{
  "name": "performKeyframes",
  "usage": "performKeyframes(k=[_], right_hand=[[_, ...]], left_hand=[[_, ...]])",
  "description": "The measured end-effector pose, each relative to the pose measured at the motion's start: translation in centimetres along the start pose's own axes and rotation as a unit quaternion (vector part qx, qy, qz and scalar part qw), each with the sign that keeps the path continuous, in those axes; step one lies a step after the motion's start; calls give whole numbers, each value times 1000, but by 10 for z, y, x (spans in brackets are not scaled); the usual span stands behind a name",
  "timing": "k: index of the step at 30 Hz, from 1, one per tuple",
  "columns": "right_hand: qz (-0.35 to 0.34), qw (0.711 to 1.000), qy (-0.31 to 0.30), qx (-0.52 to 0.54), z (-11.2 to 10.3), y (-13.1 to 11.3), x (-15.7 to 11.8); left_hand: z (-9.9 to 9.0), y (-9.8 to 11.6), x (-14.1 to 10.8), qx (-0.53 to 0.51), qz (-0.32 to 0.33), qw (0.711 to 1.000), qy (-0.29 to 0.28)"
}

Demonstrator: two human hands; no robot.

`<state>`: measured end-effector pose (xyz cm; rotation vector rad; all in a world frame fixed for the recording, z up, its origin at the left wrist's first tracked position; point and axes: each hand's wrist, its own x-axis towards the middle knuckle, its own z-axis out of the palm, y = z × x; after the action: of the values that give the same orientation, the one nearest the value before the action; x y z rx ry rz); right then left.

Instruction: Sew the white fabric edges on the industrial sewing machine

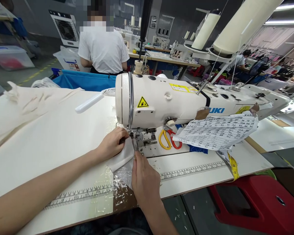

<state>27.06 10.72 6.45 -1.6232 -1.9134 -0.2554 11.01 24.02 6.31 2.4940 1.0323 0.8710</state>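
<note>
A white sewing machine [152, 101] stretches across the middle of the view. My left hand [114, 142] is at the left of its needle area, the fingers bent together close to the needle; what they hold, if anything, is hidden. From below, my right hand [145, 178] grips a thin metal tool [133, 143], probably tweezers, whose upper end reaches up to the needle area. Pale fabric [123, 158] lies under and beside my left hand. Scissors with one yellow and one red handle [164, 140] rest on the machine bed, right of the needle.
Cream fabric [19, 107] is spread at the table's left. A handwritten sheet [218, 132] hangs from the machine, with a yellow tape measure [233, 166] below. A red stool [262, 202] stands at lower right. Thread cones rise behind the machine; a person in white [103, 49] is beyond a blue bin [80, 81].
</note>
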Motion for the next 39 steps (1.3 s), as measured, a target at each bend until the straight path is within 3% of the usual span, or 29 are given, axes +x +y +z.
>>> performKeyframes(k=[8,13,16,20,23,29,34,39], right_hand=[[22,999,-4,25,1,0,0],[36,999,-5,26,2,0,1],[38,999,-1,17,4,-1,1],[37,999,3,-6,5,-3,4],[32,999,12,-20,2,-3,3],[58,995,3,86,-24,-8,-37],[116,982,-24,145,-35,-11,-82],[162,962,-38,217,-39,-8,-87]], left_hand=[[-11,4,3,-118,-83,989,-14],[-10,5,1,-122,-84,989,-13],[-9,5,1,-93,-46,995,-7],[-11,8,1,-4,65,998,8],[-18,10,0,39,128,991,-30],[-30,23,-10,123,139,974,-128],[-15,45,-18,211,110,963,-126],[-7,51,-32,205,84,968,-120]])
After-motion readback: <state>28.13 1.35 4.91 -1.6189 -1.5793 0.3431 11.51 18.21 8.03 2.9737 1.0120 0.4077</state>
